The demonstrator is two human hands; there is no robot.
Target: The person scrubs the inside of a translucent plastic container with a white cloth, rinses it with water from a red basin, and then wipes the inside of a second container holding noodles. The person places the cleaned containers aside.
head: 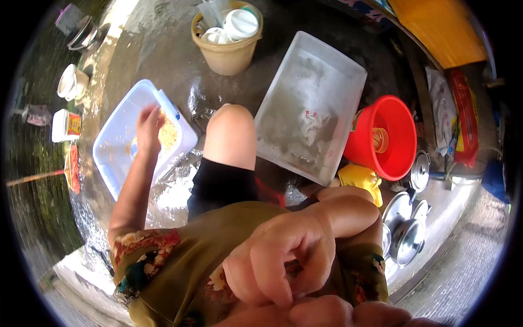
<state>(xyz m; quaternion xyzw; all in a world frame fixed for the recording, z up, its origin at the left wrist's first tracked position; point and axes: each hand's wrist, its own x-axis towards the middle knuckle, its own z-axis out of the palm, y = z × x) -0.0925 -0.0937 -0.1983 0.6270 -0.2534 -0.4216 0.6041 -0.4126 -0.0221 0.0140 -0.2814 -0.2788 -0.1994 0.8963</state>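
My left hand, blurred, reaches into a pale blue plastic tub. It is beside an orange-yellow crumbly mass at the tub's right side. Whether its fingers hold any of it is unclear. My right arm is bent, bringing my right hand close to the camera, in front of my chest. Its fingers curl inward, thumb near the forefinger, and their tips are partly hidden. Below it, blurred skin crosses the picture's bottom edge; I cannot tell what part it is.
A grey-white basin of sudsy water holds a crumpled item. Right of it are a red bucket, a yellow jug and metal pots. A beige bucket with white containers stands ahead. Shiny wet floor shows.
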